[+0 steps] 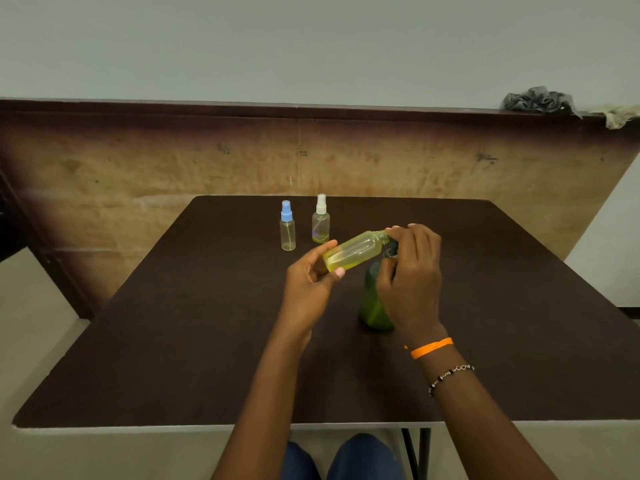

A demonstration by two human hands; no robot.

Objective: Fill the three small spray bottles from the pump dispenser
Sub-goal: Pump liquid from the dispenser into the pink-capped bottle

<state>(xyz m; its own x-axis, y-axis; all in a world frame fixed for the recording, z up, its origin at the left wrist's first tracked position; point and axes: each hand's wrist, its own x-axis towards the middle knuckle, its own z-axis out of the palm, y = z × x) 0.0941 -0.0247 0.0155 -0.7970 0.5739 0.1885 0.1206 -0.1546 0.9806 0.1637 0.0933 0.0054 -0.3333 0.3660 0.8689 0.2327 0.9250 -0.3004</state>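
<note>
My left hand point(308, 282) holds an uncapped small clear bottle point(356, 250) with yellow-green liquid, tilted with its open neck toward the right. My right hand point(410, 275) sits over the black pump head point(391, 251) of the green pump dispenser point(372, 306), its fingertips curled at the bottle's neck and the pump. The dispenser stands on the dark table point(207, 341), largely hidden behind my right hand. Two capped spray bottles stand farther back: one with a blue cap point(287, 226) and one with a white cap point(320, 220) holding a little yellow liquid.
A brown wooden board point(138, 168) stands upright behind the table's far edge. Crumpled grey cloth point(538, 100) lies on the ledge at the upper right. My knees show below the table's near edge point(207, 427). An orange band and a bead bracelet are on my right wrist.
</note>
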